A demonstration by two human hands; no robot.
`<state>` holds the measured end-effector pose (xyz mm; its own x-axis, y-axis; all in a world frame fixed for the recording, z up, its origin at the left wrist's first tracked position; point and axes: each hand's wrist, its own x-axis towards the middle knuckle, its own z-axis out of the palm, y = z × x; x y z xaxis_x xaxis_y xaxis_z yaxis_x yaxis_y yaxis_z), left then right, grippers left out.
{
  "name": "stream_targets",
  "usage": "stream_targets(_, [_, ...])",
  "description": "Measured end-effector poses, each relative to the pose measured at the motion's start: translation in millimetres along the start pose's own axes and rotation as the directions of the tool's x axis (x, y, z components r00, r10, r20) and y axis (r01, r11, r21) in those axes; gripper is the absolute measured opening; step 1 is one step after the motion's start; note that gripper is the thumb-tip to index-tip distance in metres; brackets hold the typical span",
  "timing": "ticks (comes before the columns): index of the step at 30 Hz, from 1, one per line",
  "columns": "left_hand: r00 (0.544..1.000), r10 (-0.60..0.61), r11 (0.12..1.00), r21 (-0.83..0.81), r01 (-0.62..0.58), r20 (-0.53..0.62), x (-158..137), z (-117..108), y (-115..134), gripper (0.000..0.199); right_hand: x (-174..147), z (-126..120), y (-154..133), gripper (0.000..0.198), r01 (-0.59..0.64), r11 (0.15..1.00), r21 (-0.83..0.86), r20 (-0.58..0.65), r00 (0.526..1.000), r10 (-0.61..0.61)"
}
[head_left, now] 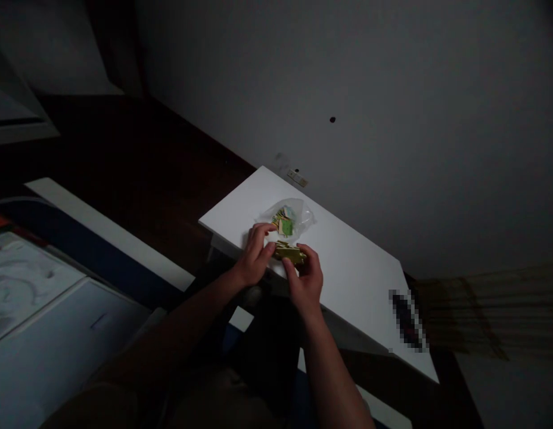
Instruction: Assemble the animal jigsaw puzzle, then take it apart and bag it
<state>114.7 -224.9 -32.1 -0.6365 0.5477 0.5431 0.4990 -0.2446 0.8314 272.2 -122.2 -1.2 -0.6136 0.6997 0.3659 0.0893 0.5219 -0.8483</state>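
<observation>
A stack of thin, yellow-green, card-like pieces is in my right hand. My right thumb presses its near side and the fingers curl round its right end. My left hand is at the stack's left end, thumb and index finger apart; whether the thumb touches the stack I cannot tell. Just beyond both hands, a clear plastic bag lies on the white table. More green and yellow pieces show in the bag, some overlapping. What is printed on them is too small to read.
A dark, pixelated object lies near the table's right end. The wall runs along the table's far side, with a socket strip low on it. A curtain hangs at the right. White boards are at lower left.
</observation>
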Motion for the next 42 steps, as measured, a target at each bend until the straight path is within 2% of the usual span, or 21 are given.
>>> stream_targets(2, [0.995,-0.054,0.997,0.054,0.059,-0.087,21,-13,-16,0.032,10,2,-8,0.040,0.169,0.969,-0.179,0.037,0.986,-0.165])
stream_targets(4, [0.992,-0.091,0.982,0.157,0.104,-0.090,44,-21,-30,0.031,22,4,-16,0.031,0.338,0.854,-0.395,0.138,0.941,-0.309])
stream_targets(6, [0.995,-0.103,0.970,0.221,0.101,-0.006,63,-23,-40,0.042,35,5,-22,0.028,0.443,0.693,-0.569,0.228,0.895,-0.384])
stream_targets(9, [0.982,-0.140,0.977,0.178,0.116,0.127,83,-18,-47,0.042,52,6,-26,0.024,0.507,0.489,-0.710,0.308,0.848,-0.433])
stream_targets(12, [0.981,-0.169,0.974,0.165,0.153,0.092,95,-12,-48,0.037,70,7,-23,0.019,0.531,0.355,-0.770,0.377,0.826,-0.418])
stream_targets(15, [0.991,-0.112,0.980,0.170,0.098,0.073,104,-8,-46,0.031,96,8,-19,0.018,0.513,0.264,-0.817,0.419,0.842,-0.341])
stream_targets(18, [0.989,-0.057,0.983,0.180,0.033,0.134,112,-7,-42,0.034,128,5,-20,0.026,0.438,0.181,-0.881,0.373,0.876,-0.305])
stream_targets(21, [0.979,-0.062,0.976,0.217,0.018,0.194,118,-7,-38,0.043,152,-7,-30,0.026,0.466,0.095,-0.879,0.436,0.870,-0.229])
stream_targets(23, [0.969,-0.069,0.968,0.250,0.007,0.239,125,-9,-35,0.048,162,-21,-38,0.032,0.506,0.057,-0.860,0.494,0.856,-0.153])
stream_targets(26, [0.956,-0.059,0.956,0.291,-0.028,0.286,143,-11,-29,0.051,174,-47,-47,0.041,0.630,0.055,-0.775,0.627,0.777,-0.060])
stream_targets(30, [0.952,-0.023,0.945,0.317,-0.079,0.305,179,-15,-12,0.051,196,-81,-53,0.029,0.806,0.144,-0.575,0.811,0.584,-0.032])
stream_targets(32, [0.951,-0.016,0.951,0.298,-0.081,0.310,198,-17,2,0.048,209,-93,-55,0.013,0.838,0.169,-0.519,0.845,0.533,-0.047])
stream_targets(33, [0.946,-0.007,0.952,0.292,-0.093,0.323,207,-18,10,0.046,215,-97,-56,0.006,0.840,0.183,-0.511,0.847,0.529,-0.061])
stream_targets(34, [0.942,0.002,0.948,0.300,-0.108,0.335,214,-20,17,0.045,221,-101,-57,0.010,0.835,0.202,-0.512,0.841,0.535,-0.080])
stream_targets(38, [0.944,0.034,0.929,0.338,-0.151,0.328,229,-27,46,0.044,238,-108,-59,0.023,0.758,0.353,-0.549,0.755,0.631,-0.181])
stream_targets(40, [0.927,-0.002,0.923,0.356,-0.142,0.375,227,-31,56,0.042,242,-110,-60,0.024,0.718,0.430,-0.547,0.731,0.660,-0.172])
stream_targets(42, [0.914,-0.030,0.917,0.376,-0.136,0.403,224,-37,62,0.042,243,-112,-62,0.021,0.692,0.489,-0.531,0.728,0.668,-0.155])
